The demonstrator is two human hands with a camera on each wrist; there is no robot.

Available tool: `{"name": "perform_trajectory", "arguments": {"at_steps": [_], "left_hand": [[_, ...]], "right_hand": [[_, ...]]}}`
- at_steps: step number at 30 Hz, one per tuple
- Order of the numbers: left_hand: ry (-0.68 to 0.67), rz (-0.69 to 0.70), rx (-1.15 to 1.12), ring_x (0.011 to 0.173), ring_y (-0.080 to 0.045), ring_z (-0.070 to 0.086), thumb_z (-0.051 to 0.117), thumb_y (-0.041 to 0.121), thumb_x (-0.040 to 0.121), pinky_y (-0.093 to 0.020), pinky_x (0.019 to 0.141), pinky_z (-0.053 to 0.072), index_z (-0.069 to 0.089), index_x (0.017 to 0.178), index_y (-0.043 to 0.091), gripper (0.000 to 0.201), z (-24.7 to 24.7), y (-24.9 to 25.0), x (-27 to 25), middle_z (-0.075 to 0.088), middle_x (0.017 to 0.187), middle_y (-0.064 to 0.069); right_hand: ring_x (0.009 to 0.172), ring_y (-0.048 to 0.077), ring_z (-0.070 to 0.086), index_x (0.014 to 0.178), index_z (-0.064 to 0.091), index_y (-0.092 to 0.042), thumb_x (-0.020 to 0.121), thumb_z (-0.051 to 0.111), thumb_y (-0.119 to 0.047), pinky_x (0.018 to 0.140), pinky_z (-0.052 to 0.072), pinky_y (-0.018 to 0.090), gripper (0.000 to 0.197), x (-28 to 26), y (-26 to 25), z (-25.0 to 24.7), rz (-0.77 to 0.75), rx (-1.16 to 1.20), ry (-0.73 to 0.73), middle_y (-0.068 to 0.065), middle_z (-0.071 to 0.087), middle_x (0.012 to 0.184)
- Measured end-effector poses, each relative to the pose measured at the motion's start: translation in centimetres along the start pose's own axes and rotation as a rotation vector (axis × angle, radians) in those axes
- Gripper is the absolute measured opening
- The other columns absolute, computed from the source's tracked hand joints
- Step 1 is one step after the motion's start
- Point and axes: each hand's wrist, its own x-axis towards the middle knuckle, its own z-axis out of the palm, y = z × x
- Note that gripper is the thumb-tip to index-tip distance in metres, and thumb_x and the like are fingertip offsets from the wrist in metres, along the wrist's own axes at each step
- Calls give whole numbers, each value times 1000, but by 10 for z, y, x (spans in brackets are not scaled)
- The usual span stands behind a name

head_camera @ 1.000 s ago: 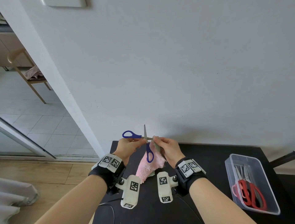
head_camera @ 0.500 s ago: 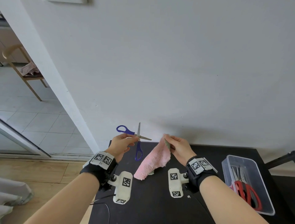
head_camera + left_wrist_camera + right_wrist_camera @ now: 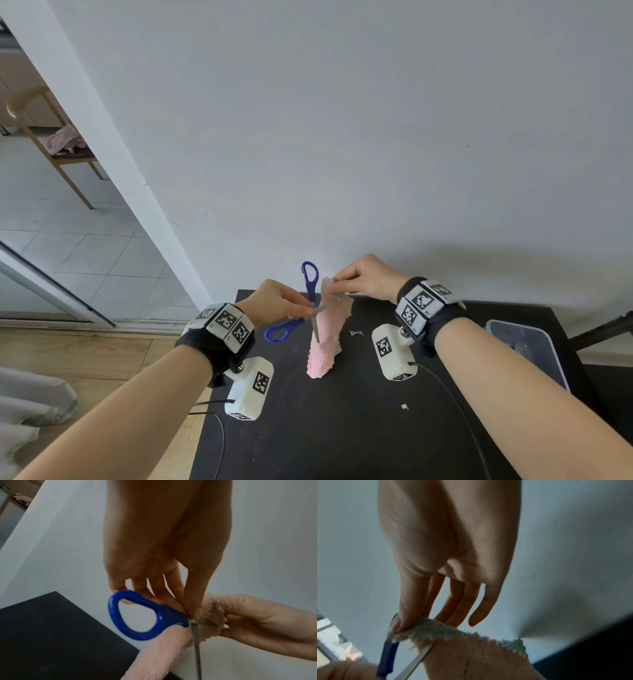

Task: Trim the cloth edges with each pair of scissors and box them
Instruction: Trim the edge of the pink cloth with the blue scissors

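Note:
A pink fluffy cloth (image 3: 327, 334) hangs from my right hand (image 3: 363, 279), which pinches its top edge between thumb and forefinger above the black table (image 3: 342, 428). My left hand (image 3: 277, 301) pinches the blue-handled scissors (image 3: 308, 308) at the pivot; no finger is in either loop. Their blades stand wide open: one blade points down in front of the cloth, the other lies across its top edge. In the left wrist view the blue loop (image 3: 137, 616) sits below my fingers. In the right wrist view the cloth edge (image 3: 436, 630) lies under my thumb beside a blade (image 3: 416, 661).
A clear plastic box (image 3: 527, 353) stands at the table's right edge. Small cloth scraps (image 3: 356, 333) lie on the table near the cloth, another scrap (image 3: 404, 406) nearer me. A white wall rises right behind the table. A doorway and a wooden chair (image 3: 51, 137) are at the left.
The scissors have come back to the cloth and turned, one loop now pointing up, blades across the top edge. My right hand lifted the cloth higher. The view shifted left, so the box sits further right.

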Motion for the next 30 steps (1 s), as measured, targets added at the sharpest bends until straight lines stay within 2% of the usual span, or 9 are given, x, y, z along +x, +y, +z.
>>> {"name": "perform_trajectory", "arguments": {"at_steps": [3, 6, 8, 12, 17, 19, 21, 26, 30], "left_hand": [[8, 14, 59, 76, -7, 57, 75, 18, 77, -12, 69, 46, 77, 83, 10, 10, 3, 3, 1, 70, 83, -4], [11, 28, 94, 71, -6, 57, 76, 21, 77, -12, 65, 46, 77, 80, 11, 10, 5, 4, 2, 69, 76, 1], [14, 42, 101, 67, -5, 58, 75, 20, 78, -9, 63, 47, 75, 77, 13, 7, 6, 3, 2, 69, 71, 3], [29, 75, 81, 73, -10, 61, 75, 16, 78, -16, 75, 50, 75, 84, 7, 11, 9, 0, 2, 70, 78, -3], [41, 96, 67, 75, -9, 63, 76, 12, 76, -21, 80, 52, 76, 78, 11, 2, 7, 1, 0, 72, 76, -1], [17, 108, 90, 76, -11, 62, 76, 13, 77, -22, 80, 51, 74, 72, 17, 6, 5, 1, -1, 73, 80, -5], [-13, 108, 98, 71, -7, 61, 75, 15, 78, -16, 73, 50, 74, 72, 18, 6, 4, 1, -2, 72, 75, -1], [-31, 96, 98, 58, 1, 60, 75, 15, 79, -7, 59, 47, 74, 78, 12, 3, 2, 2, -2, 68, 63, 10], [-27, 66, 126, 60, 0, 59, 74, 12, 79, -7, 59, 45, 74, 76, 14, 4, -5, -6, -3, 67, 57, 15]], "right_hand": [[70, -3, 60, 96, 76, -14, 80, 75, -19, 71, 46, 11, 17, 0, -9, 8, 1, -104, -119, -21, 68, 66], [76, 3, 60, 98, 76, -11, 79, 76, -21, 80, 47, 18, 22, 1, -11, 14, 36, -158, -170, -5, 72, 84], [73, 6, 59, 94, 76, -13, 78, 76, -21, 74, 48, 18, 19, 1, -10, 19, 62, -163, -179, -3, 70, 81], [66, 3, 56, 73, 73, -23, 78, 76, -22, 68, 44, 17, 5, -1, -8, 25, 77, -172, -178, -8, 65, 70], [68, 12, 51, 83, 72, -1, 81, 72, -25, 69, 41, 25, 24, -1, -7, 33, 98, -247, -165, 2, 60, 72], [64, 11, 50, 75, 70, -5, 83, 70, -26, 67, 41, 22, 22, -3, -8, 34, 81, -269, -186, -1, 58, 68], [60, 5, 49, 73, 69, -13, 84, 69, -26, 63, 39, 18, 17, -4, -7, 32, 74, -276, -200, -7, 57, 65], [64, 4, 53, 93, 72, -6, 85, 69, -27, 65, 43, 18, 24, -5, -4, 28, 71, -295, -199, -3, 63, 75], [61, 9, 48, 74, 69, -13, 85, 68, -24, 61, 39, 20, 16, -9, 7, 15, 92, -349, -165, -2, 57, 66]]}}
